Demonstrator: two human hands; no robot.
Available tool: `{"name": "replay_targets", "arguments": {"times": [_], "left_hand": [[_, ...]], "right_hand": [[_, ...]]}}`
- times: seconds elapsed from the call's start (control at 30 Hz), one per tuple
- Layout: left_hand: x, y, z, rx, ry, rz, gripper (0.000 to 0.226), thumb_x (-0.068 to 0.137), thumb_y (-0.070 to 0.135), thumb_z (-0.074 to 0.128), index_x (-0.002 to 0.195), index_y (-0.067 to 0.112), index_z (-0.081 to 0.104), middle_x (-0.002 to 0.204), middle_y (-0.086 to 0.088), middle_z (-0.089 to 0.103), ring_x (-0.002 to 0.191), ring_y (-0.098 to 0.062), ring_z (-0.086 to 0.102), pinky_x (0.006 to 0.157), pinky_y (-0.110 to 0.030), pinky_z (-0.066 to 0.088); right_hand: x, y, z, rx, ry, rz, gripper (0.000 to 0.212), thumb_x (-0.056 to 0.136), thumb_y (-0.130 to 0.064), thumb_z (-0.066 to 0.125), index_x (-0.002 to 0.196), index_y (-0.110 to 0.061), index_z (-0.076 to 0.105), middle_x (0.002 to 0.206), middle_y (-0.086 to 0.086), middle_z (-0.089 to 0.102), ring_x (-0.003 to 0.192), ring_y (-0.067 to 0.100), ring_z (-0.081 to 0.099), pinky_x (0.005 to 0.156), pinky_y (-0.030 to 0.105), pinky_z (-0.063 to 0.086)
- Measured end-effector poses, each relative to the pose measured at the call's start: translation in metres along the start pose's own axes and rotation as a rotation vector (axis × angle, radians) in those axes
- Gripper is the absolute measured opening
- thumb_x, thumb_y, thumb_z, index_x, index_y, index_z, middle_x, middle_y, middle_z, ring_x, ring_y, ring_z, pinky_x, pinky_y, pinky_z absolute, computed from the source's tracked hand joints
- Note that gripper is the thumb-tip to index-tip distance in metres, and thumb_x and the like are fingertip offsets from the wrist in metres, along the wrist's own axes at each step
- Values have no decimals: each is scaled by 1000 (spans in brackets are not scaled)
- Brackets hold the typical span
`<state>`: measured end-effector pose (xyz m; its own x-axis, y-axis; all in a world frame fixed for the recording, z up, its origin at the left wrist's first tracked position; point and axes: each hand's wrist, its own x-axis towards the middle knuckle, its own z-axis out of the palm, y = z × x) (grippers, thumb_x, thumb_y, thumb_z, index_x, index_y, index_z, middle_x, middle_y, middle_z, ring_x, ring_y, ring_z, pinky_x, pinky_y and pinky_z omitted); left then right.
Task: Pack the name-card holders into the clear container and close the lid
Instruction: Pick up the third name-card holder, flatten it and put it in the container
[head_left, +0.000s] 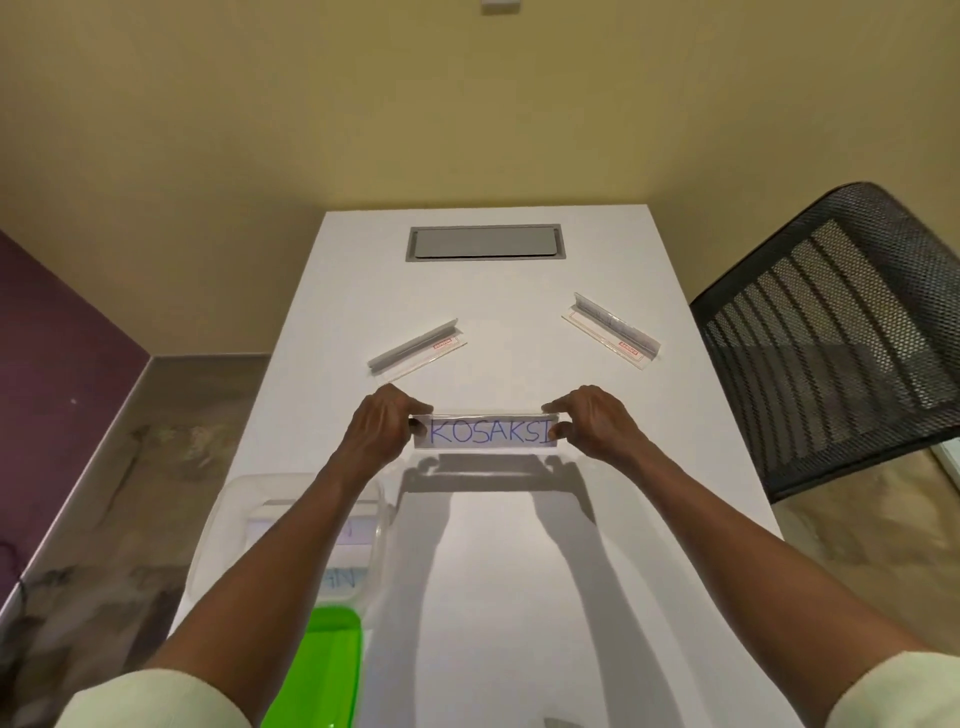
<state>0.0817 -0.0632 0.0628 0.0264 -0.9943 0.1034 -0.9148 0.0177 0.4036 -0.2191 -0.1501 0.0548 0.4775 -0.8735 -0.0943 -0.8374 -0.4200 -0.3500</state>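
A clear name-card holder with the blue word KOSAKSI (488, 431) is held upright above the white table (488, 291). My left hand (382, 423) pinches its left end and my right hand (592, 423) pinches its right end. Two more clear holders lie flat farther back, one at the left (415, 347) and one at the right (613, 330). The clear container (228, 512) stands at the table's near left, partly hidden under my left forearm, with cards showing inside. Its green lid (324, 670) lies just in front of it.
A grey cable hatch (484, 242) is set into the table's far end. A black mesh chair (841, 332) stands close to the table's right edge. The table's left edge drops to the floor beside the container.
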Motion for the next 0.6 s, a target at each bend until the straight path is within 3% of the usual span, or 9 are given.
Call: {"name": "replay_targets", "arguments": {"times": [0.2,0.33,0.47,0.6], "left_hand": [[-42,-24,-29,1,27,-13,30,79,-6,67,104,8,74,87,-12,74,94,-34,62,73,-34,47],[-64,-47,-46,-4,-58,-109,40,81,-7,54,110,14,72,93,-8,76,104,-25,62,83,-37,49],[-93,-77,-62,12,-88,-165,35,82,-2,61,109,17,73,101,-11,74,104,-25,63,84,-38,51],[-119,-106,-75,-13,-123,-241,36,79,-2,63,106,18,74,90,0,77,103,-19,64,84,-35,52]], "right_hand": [[-19,-46,10,3,17,-59,40,84,-28,70,123,-21,65,113,8,69,111,27,56,84,32,43],[-28,-80,22,34,27,-104,39,83,-25,71,121,-17,67,110,10,70,108,30,58,84,32,43],[-38,-117,38,66,51,-158,35,81,-21,73,115,-13,69,104,12,71,99,32,59,79,33,43],[-43,-152,56,79,30,-188,36,82,-25,73,116,-14,68,107,8,70,104,28,59,82,30,41]]}}
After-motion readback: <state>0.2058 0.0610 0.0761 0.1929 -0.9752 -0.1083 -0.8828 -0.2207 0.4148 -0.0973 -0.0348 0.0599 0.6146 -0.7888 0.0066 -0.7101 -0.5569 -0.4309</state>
